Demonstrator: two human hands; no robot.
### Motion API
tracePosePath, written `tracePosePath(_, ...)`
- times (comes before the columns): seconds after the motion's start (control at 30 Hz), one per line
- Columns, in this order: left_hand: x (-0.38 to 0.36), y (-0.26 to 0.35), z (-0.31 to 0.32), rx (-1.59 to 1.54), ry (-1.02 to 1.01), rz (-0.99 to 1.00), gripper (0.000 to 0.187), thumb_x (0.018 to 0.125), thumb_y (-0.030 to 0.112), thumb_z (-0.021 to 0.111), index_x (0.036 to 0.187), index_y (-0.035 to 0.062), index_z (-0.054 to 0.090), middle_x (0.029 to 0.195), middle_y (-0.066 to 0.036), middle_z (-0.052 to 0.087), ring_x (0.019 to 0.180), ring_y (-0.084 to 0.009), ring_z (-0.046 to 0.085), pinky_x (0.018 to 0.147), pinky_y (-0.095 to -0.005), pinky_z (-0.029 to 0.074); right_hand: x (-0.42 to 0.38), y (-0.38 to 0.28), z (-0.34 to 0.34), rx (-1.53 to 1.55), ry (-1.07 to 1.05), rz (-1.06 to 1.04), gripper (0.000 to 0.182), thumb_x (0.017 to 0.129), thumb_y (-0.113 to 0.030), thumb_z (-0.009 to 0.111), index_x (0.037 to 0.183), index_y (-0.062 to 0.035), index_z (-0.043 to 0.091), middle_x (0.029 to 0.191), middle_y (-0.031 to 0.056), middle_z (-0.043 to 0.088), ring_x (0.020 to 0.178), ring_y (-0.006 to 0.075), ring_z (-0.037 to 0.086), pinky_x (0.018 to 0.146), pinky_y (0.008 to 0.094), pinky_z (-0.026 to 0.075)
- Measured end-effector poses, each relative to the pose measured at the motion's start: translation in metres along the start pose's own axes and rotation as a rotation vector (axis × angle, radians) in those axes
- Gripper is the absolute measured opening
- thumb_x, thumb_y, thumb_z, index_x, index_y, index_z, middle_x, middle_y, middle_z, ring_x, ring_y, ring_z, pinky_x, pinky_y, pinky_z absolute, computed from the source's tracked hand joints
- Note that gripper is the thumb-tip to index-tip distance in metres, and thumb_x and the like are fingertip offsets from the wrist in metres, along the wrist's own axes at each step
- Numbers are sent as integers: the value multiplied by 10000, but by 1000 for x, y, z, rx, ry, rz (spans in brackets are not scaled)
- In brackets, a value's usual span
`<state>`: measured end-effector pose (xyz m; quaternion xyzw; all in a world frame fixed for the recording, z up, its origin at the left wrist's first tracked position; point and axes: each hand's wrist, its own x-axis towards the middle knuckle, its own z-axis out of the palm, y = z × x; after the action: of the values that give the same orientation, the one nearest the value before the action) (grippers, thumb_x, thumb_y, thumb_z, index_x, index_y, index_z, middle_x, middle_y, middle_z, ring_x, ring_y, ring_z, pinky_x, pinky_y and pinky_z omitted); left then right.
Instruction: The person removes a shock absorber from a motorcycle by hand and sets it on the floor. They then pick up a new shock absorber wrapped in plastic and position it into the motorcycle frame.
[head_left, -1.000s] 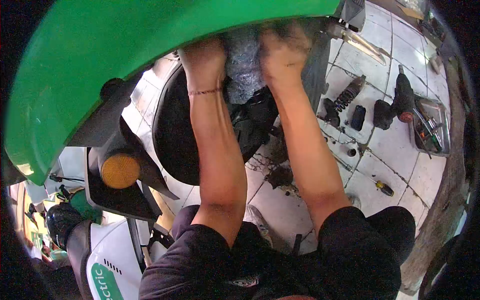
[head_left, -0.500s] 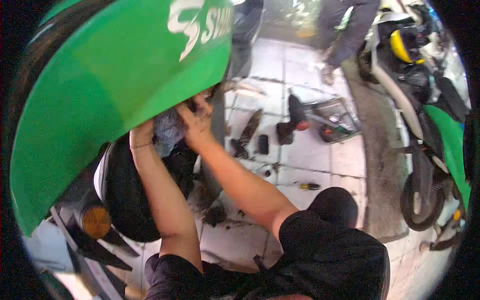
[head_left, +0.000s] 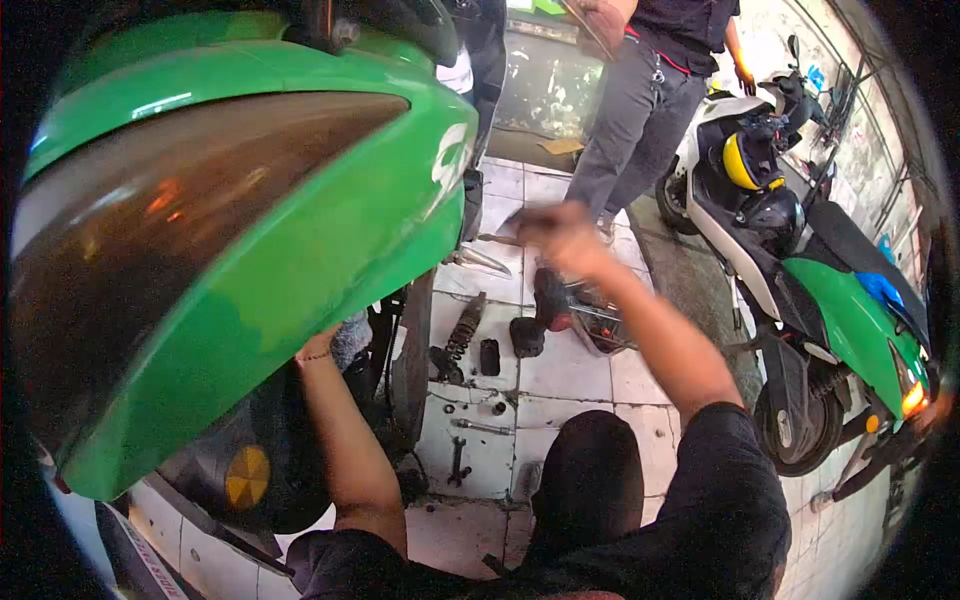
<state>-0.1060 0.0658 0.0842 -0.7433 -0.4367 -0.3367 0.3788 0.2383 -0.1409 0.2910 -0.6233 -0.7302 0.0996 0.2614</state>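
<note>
A green panel (head_left: 300, 250) of a scooter fills the left side. My left hand (head_left: 318, 345) reaches under its lower edge, beside a greyish cloth-like bundle (head_left: 350, 341); its fingers are mostly hidden by the panel. My right hand (head_left: 560, 238) is raised over the floor, away from the scooter, and smeared by motion. Something dark shows at its fingers, too blurred to name. Below it on the tiles lie a dark drill-like tool (head_left: 548, 298), a shock absorber (head_left: 466, 328) and a black block (head_left: 490, 357).
A wrench (head_left: 458, 461), a metal rod (head_left: 482, 426) and small round parts lie on the tiles. A tray of tools (head_left: 604, 328) is beyond them. A person in grey trousers (head_left: 630, 120) stands ahead. Another green scooter (head_left: 850, 300) is at the right.
My right hand has left the scooter's underside and moved right, over the floor. My left hand remains under the panel. The view has shifted, showing more of the standing person and the wrench.
</note>
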Motion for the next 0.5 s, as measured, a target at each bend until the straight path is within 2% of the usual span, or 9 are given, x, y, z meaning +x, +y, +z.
tracePosePath(0.03, -2, -1, 0, -110, -61, -40, 499, 916, 310, 419, 1378, 130, 362, 1418, -101, 348, 1292, -286, 328, 1063, -507, 245, -1, -9, -34, -123, 371, 3, 325, 767, -294, 659, 1021, -92, 636, 899, 107, 638, 697, 244, 596, 643, 326, 494)
tracePosePath(0.1, 1, -2, -15, -215, -63, -65, 493, 913, 311, 439, 1361, 112, 384, 1395, -109, 380, 1281, -295, 342, 1061, -486, 259, 16, 21, -84, -673, 924, -255, 503, 689, -348, 748, 1063, -70, 563, 1011, 167, 553, 818, 289, 587, 679, 357, 497)
tracePosePath(0.2, 5, -3, -12, -463, -44, -173, 492, 907, 318, 460, 1349, 109, 399, 1387, -113, 390, 1272, -303, 351, 1062, -468, 264, 28, 9, -123, -607, 973, -271, 602, 651, -367, 775, 1135, -106, 530, 1046, 179, 517, 890, 324, 577, 730, 382, 505)
tracePosePath(0.27, 4, -4, -12, -624, -29, -264, 492, 904, 323, 474, 1341, 108, 409, 1381, -116, 397, 1266, -308, 357, 1062, -457, 268, 37, 6, -131, -646, 832, -365, 692, 613, -321, 812, 1196, -126, 495, 1097, 190, 492, 958, 353, 548, 783, 406, 487)
tracePosePath(0.3, 4, -5, -15, -615, -32, -271, 492, 904, 323, 474, 1341, 108, 409, 1381, -116, 397, 1266, -308, 357, 1062, -457, 268, 43, 11, -134, -638, 828, -372, 692, 613, -321, 812, 1196, -126, 495, 1097, 190, 492, 958, 353, 548, 783, 406, 487)
tracePosePath(0.37, 4, -5, -19, -540, -29, -159, 677, 846, 427, 540, 1390, 96, 310, 1421, -122, 336, 1303, -307, 295, 1083, -465, 207, 51, 24, -138, -655, 818, -514, 693, 582, -305, 828, 1187, -176, 516, 1106, 181, 480, 975, 348, 535, 808, 410, 480)
tracePosePath(0.43, 6, -2, -22, -524, -86, -173, 679, 843, 443, 538, 1387, 101, 319, 1417, -124, 340, 1301, -313, 297, 1080, -471, 212, 52, 25, -135, -592, 807, -570, 710, 563, -303, 837, 1186, -182, 521, 1109, 168, 479, 1004, 340, 513, 828, 413, 469)
tracePosePath(0.5, 0, -1, -13, -505, -141, -210, 681, 839, 459, 535, 1384, 105, 328, 1414, -125, 344, 1299, -319, 298, 1077, -477, 216, 55, 20, -129, -653, 837, -676, 699, 559, -305, 841, 1175, -170, 538, 1110, 158, 481, 1030, 335, 493, 854, 419, 447)
